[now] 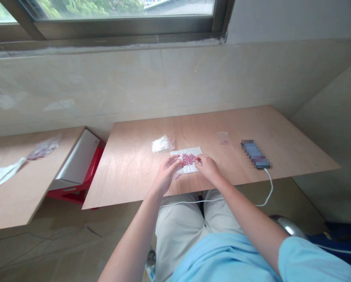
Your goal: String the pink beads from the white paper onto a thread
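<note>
A heap of small pink beads (pixel 189 158) lies on a white paper sheet (pixel 189 169) near the front of a plywood board (pixel 252 125). My left hand (pixel 166 176) is at the heap's left side, its fingers gathered on a thin striped strand (pixel 171 161). My right hand (pixel 207 167) pinches at the heap's right edge, and anything between its fingertips is too small to tell. A clear plastic bag (pixel 163 143) lies behind my left hand, and a smaller clear bag (pixel 223 138) lies farther right.
A pixelated phone (pixel 256 154) lies on the board, its white cable (pixel 269 188) hanging over the front edge. To the left stand a second board (pixel 25 188) with a bag and white cloth, a white box (pixel 80 158), and a red crate (pixel 90 168). A tiled wall is behind.
</note>
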Demonstrator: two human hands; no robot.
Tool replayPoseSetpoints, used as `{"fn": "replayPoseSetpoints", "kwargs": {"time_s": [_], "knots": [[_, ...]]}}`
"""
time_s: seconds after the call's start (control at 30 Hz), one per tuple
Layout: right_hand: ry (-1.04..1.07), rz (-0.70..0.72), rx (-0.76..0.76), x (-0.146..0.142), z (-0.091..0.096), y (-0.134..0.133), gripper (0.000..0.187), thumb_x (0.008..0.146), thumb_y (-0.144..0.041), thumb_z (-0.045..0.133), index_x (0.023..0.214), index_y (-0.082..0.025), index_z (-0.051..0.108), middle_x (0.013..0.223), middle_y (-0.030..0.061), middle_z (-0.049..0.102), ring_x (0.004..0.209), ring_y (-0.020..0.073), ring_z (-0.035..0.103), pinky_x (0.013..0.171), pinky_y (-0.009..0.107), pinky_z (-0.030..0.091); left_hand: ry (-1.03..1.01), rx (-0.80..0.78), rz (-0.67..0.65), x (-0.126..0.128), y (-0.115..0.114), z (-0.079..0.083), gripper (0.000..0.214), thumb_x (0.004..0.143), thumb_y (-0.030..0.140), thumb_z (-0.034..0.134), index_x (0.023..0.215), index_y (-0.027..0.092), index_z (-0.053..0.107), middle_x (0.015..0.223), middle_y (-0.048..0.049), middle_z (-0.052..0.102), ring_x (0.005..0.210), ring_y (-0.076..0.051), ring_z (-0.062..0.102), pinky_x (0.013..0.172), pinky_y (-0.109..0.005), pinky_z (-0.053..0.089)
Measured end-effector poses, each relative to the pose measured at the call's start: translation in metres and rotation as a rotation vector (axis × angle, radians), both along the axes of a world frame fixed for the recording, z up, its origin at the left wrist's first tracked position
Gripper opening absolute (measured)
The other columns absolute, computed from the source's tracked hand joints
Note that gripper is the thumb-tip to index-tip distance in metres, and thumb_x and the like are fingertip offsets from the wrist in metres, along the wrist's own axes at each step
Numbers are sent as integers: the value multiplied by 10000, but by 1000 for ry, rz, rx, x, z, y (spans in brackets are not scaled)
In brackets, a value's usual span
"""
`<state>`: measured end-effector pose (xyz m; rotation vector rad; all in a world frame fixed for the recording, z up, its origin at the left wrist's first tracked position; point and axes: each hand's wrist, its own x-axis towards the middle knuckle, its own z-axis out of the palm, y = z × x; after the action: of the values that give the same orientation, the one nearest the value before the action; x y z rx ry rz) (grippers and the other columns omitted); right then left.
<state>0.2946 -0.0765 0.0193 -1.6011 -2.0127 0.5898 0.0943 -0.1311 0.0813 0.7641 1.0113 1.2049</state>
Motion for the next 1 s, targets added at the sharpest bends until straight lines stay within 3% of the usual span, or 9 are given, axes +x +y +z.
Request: {"fn": "replayPoseSetpoints", "kwargs": {"time_s": [0.4,0.63,0.73,0.87,1.0], "knots": [[-108,-7,-27,-9,5,8,101,883,-185,588,923,-183,680,962,93,692,852,193,630,731,266,409,-35,-1,-44,-2,-1,4,269,799,360,774,989,198,675,979,-68,705,914,-208,680,771,-309,511],[-52,-38,-69,-10,12,9,71,824,-172,638,843,-178,706,903,86,715,839,199,642,736,274,425,6,-44,-102,-3,-5,7,338,733,403,811,928,222,604,993,-52,676,918,-202,661,605,-225,438],[196,-20,-74,-12,33,8,85,837,-213,625,841,-175,701,825,58,714,772,182,640,719,274,447,55,-34,-112,-3,-7,6,358,729,413,813,939,223,594,1003,-58,666,916,-194,642,587,-208,413],[582,61,12,-21,86,4,145,878,-294,585,884,-174,667,829,39,699,727,157,630,683,260,470,163,25,-118,-2,-8,5,357,741,427,807,928,206,597,977,-58,646,816,-154,597,581,-207,400],[588,220,75,-35,129,-7,123,871,-276,587,898,-181,660,812,18,674,720,142,609,664,248,456,251,37,-160,-2,-9,6,388,750,464,796,982,215,609,1025,-56,639,835,-157,587,607,-221,410]]}}
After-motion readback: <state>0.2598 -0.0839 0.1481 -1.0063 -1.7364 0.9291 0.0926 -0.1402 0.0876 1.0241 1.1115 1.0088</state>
